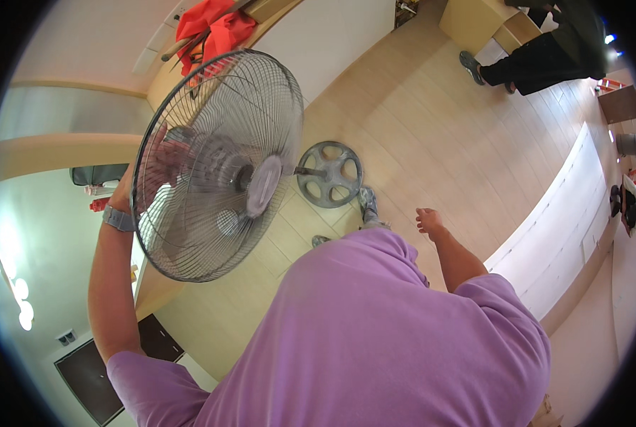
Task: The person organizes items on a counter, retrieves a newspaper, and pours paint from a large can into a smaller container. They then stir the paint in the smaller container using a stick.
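A standing fan (264, 186) with a round wire cage is upright in front of me on the left, its blades showing only as a see-through blur. My left hand (160, 162) is behind the cage, close to the motor housing; the wires partly cover it, so its grip cannot be made out. Below the fan, its round spoked base (329, 174) rests on the floor beside my shoe. My right hand (427, 220) hangs low at my right side, fingers loosely bent and apart, with nothing in it.
Red cloth or bag (215, 32) and tools lie on a wooden ledge behind the fan. Another person (556, 60) in dark clothes is at the far right near a cardboard box (473, 25). A long white panel (553, 235) lies along the right side of the tiled floor (418, 121).
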`<state>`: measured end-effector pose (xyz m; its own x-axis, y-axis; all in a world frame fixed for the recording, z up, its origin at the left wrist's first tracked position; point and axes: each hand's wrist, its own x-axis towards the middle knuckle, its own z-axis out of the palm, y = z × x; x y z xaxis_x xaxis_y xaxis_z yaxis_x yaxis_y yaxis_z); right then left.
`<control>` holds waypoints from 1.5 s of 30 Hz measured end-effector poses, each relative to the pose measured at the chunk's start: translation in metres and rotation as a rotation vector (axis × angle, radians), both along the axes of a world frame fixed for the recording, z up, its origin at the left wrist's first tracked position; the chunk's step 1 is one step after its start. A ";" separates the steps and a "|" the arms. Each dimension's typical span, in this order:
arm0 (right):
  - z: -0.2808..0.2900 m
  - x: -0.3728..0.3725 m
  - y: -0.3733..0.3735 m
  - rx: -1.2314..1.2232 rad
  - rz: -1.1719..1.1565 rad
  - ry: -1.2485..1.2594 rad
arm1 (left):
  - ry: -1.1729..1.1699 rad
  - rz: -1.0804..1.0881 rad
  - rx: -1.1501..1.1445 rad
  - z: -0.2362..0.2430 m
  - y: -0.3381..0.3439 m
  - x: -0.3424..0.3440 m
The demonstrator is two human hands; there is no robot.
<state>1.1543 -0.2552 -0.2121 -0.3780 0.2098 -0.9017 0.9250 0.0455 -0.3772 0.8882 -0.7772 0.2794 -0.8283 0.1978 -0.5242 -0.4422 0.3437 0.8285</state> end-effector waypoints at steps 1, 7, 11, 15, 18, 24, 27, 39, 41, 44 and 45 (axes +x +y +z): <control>0.000 0.007 -0.003 -0.005 0.003 -0.012 | -0.030 -0.020 -0.037 0.008 0.004 -0.002; -0.003 0.028 -0.015 -0.008 -0.022 -0.053 | -0.108 -0.304 -0.288 0.034 0.039 -0.024; -0.002 0.017 -0.021 -0.028 -0.042 -0.007 | -0.121 -0.591 -0.453 0.040 0.071 -0.038; -0.004 0.002 -0.024 -0.068 -0.044 0.047 | -0.131 -0.806 -0.662 0.050 0.095 -0.048; -0.001 -0.007 -0.030 -0.060 -0.110 0.062 | -0.013 -0.989 -0.845 0.054 0.111 -0.054; -0.004 -0.011 -0.040 -0.058 -0.122 0.013 | 0.200 -1.254 -0.914 0.046 0.125 -0.069; -0.011 -0.008 -0.038 -0.082 -0.067 -0.003 | 0.290 -1.327 -0.961 0.040 0.129 -0.070; -0.015 -0.019 -0.037 -0.119 -0.025 0.005 | 0.458 -1.341 -1.083 0.029 0.087 -0.064; -0.017 -0.022 -0.041 -0.109 -0.029 0.011 | 0.460 -1.340 -1.119 0.027 0.074 -0.057; -0.019 -0.026 -0.040 -0.092 -0.003 0.009 | 0.522 -1.266 -1.141 0.020 0.059 -0.049; -0.018 -0.026 -0.039 -0.086 0.012 0.006 | 0.540 -1.247 -1.136 0.019 0.056 -0.047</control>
